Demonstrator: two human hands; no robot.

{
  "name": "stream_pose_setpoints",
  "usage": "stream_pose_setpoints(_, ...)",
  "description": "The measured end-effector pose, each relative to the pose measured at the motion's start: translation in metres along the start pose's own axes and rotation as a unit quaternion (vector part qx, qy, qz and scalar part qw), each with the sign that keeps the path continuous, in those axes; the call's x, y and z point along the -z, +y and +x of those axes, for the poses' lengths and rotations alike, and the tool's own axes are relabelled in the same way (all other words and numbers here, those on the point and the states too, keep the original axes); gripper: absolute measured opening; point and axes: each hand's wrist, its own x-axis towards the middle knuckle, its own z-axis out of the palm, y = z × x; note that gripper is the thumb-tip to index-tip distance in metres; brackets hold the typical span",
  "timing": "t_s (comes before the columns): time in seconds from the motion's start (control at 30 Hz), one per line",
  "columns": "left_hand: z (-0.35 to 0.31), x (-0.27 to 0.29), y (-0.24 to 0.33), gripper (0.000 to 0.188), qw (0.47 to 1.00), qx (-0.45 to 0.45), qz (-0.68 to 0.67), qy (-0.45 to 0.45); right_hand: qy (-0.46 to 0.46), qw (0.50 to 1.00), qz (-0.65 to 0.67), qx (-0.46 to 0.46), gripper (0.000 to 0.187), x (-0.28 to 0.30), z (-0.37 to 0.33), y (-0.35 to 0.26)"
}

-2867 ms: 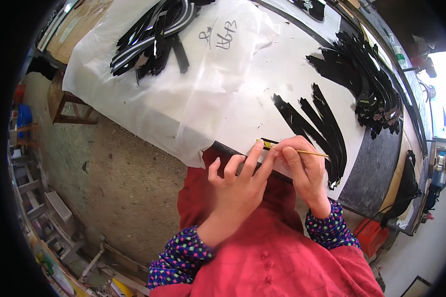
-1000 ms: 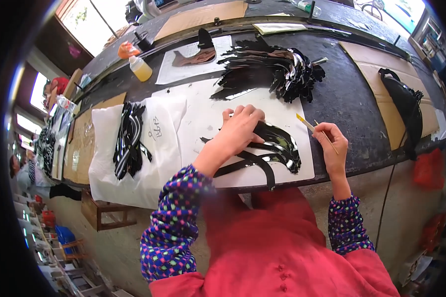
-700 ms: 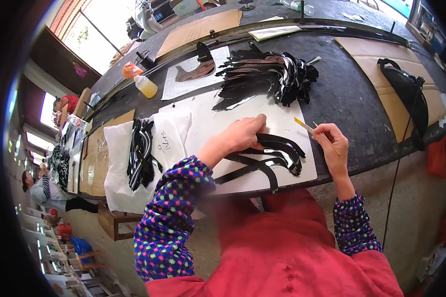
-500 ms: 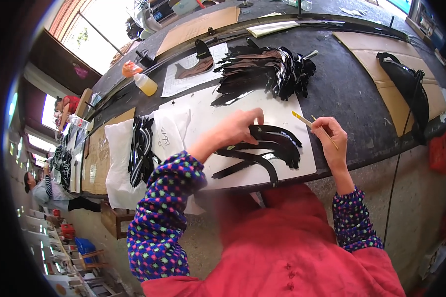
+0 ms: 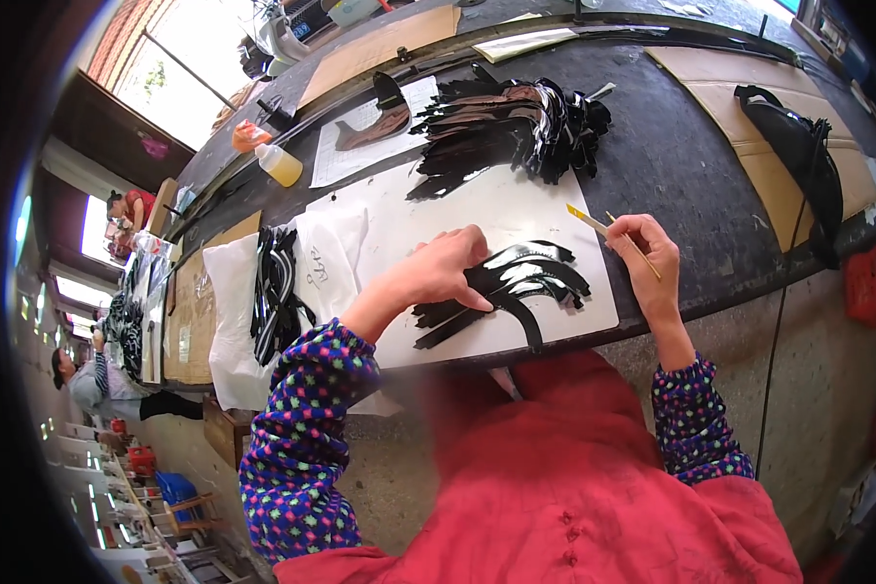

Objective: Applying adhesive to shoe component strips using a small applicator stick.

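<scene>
The white, flat rectangular board (image 5: pixel 545 209) lies on the dark, worn-surfaced table (image 5: pixel 652 127), directly before the person. On the board's near half sits a fanned group of glossy black, narrow curved strips (image 5: pixel 530 268); one strip bends toward the board's near edge.

Left hand (image 5: pixel 433 273): above the board's middle, over the strips' left part. Thumb spread away from the fingers, its tip at the strips; firm contact cannot be told.

Right hand (image 5: pixel 650 255): just beyond the board's right edge. Thumb and fingers pinch a slim, flat-tipped yellow brush (image 5: pixel 586 216), its tip directed toward the board.

At the board's far edge, overlapping it: a thick bundle of black and brown strips (image 5: pixel 516 127). Left of the board: a crumpled white sheet (image 5: pixel 229 326) bearing a black-and-grey strip bundle (image 5: pixel 275 297). Beyond the board's far left corner: a translucent plastic bottle of yellow liquid (image 5: pixel 280 165). Well right of the board: brown flat cardboard (image 5: pixel 725 92).
</scene>
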Motion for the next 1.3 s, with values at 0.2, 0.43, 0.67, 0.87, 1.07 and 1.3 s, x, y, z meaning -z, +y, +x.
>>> stream_pose_setpoints(0.2, 0.004, -0.007, 0.003, 0.056, 0.989, 0.139, -0.018, -0.045, -0.011, 1.0, -0.019, -0.009, 0.003, 0.0, 0.002, 0.003)
stream_pose_setpoints(0.43, -0.024, -0.018, 0.024, 0.042, 0.993, 0.079, -0.07, 0.044, -0.004, 0.999, -0.034, 0.006, 0.004, 0.003, 0.001, 0.0)
stream_pose_setpoints(0.67, -0.036, -0.031, 0.024, 0.031, 0.992, 0.032, -0.1, 0.074, 0.02, 1.0, -0.014, 0.017, 0.006, 0.0, -0.002, -0.002)
stream_pose_setpoints(0.87, -0.043, -0.038, 0.031, 0.023, 0.989, 0.023, -0.128, 0.076, 0.024, 1.0, -0.004, 0.004, 0.008, 0.002, -0.003, -0.006)
stream_pose_setpoints(1.07, -0.035, -0.009, 0.029, 0.022, 0.989, -0.003, -0.146, 0.037, 0.009, 1.0, 0.005, -0.023, 0.009, 0.008, -0.003, -0.007)
stream_pose_setpoints(1.3, 0.041, 0.15, 0.016, 0.042, 0.983, -0.161, -0.017, 0.084, 0.037, 0.999, 0.001, -0.034, 0.01, 0.002, -0.001, -0.004)
